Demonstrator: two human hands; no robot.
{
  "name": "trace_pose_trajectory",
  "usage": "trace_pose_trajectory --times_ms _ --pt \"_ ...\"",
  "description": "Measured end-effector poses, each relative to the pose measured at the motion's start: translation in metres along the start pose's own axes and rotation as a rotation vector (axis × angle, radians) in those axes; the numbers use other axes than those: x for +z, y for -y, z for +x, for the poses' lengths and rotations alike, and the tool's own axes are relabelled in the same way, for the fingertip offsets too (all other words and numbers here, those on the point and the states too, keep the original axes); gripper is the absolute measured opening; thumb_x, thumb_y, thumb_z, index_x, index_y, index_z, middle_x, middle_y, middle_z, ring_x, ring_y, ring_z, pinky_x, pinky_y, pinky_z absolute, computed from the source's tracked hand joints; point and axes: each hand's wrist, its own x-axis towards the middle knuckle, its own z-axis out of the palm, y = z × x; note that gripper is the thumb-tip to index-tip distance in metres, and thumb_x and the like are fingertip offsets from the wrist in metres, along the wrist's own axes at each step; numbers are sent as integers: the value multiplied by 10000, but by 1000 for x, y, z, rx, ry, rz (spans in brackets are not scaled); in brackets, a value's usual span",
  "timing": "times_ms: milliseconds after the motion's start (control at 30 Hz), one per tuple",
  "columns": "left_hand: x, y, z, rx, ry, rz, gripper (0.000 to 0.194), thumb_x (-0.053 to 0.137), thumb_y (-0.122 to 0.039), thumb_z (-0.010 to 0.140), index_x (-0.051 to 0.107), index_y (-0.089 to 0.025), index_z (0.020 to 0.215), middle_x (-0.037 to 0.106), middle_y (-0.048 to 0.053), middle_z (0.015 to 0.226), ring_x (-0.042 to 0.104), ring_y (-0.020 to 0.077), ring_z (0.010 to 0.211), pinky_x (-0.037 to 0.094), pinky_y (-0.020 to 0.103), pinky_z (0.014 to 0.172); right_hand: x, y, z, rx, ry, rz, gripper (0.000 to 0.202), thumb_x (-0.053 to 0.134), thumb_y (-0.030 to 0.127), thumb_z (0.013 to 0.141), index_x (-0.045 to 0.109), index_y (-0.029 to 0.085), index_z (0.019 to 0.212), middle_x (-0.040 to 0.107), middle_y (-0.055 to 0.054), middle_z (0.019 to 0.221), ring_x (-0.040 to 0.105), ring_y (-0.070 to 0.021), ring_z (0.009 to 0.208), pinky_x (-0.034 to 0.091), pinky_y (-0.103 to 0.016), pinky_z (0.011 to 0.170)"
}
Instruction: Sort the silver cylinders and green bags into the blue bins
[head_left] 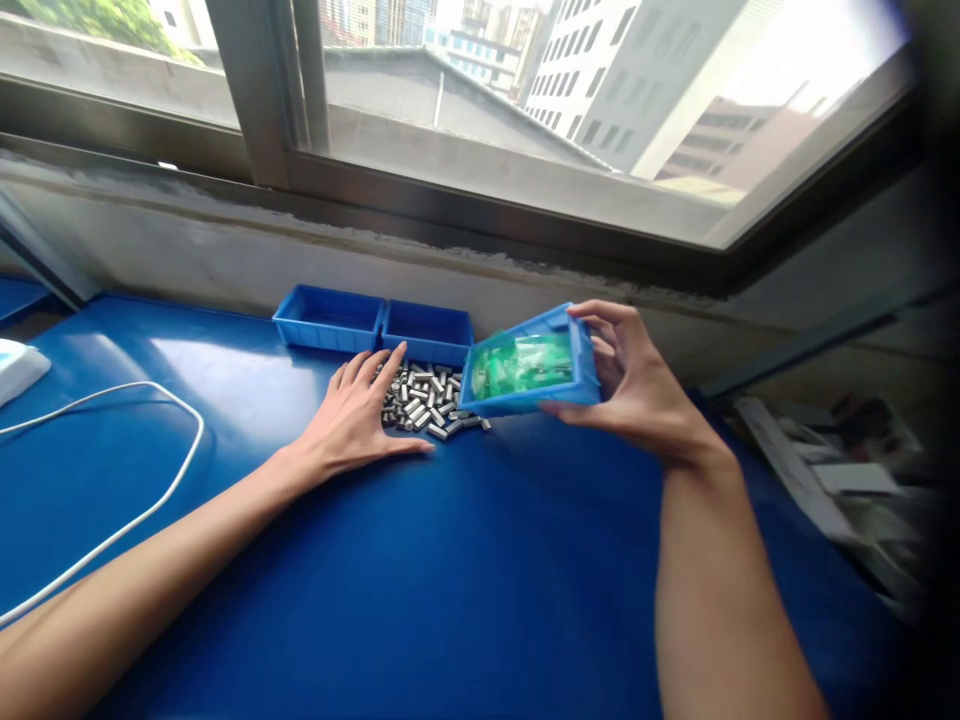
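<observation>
My right hand (pixel 637 385) grips the end of a small blue bin (pixel 586 365), which is tilted with its far end low toward a pile of metal pieces. Inside that bin lie green, shiny, partly see-through items (pixel 525 362), too blurred to name exactly. The pile of short silvery metal pieces (pixel 424 400) is on the blue table. Against its left side rests my left hand (pixel 367 410), fingers spread and thumb stretched out, holding nothing. Part of the pile is hidden behind that hand and the tilted bin.
Two blue bins (pixel 330 308) stand side by side at the wall behind the pile. A white cable (pixel 196 440) curves over the table (pixel 420 590) at left, near a white device (pixel 19 368). Blurred objects (pixel 847 470) lie beyond the right edge. A window frame (pixel 480 225) runs above.
</observation>
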Motion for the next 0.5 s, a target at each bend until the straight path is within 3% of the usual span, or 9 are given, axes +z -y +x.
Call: trace_pose_trajectory --times_ms 100,267,400,500 --pt "-1 2 3 38 -77 -84 1418 772 -834 630 35 -237 1684 322 216 1661 319 441 1520 318 614 1226 20 25 25 -112 77 -70 940 997 325 532 538 309 1352 587 -84 1333 660 -282 1106 632 -385 866" --pt "0 8 5 77 -225 -231 1409 843 -722 661 -20 -271 1679 241 197 1704 294 399 1550 324 557 1247 45 42 48 -203 152 -119 917 981 414 549 535 288 1340 595 -50 1300 667 -247 1053 634 -389 861" --pt "-3 9 5 79 -305 -252 1348 845 -696 685 34 -281 1678 269 186 1696 313 376 1546 318 527 1255 47 52 47 -253 181 -226 860 936 345 625 511 275 1369 588 -51 1319 676 -232 1038 637 -357 854" --pt "-8 5 7 83 -338 -226 1251 814 -700 725 111 -282 1671 339 176 1666 361 371 1515 319 520 1252 43 59 42 -284 193 -282 847 912 274 659 506 276 1401 580 -72 1385 652 -281 1184 608 -400 987"
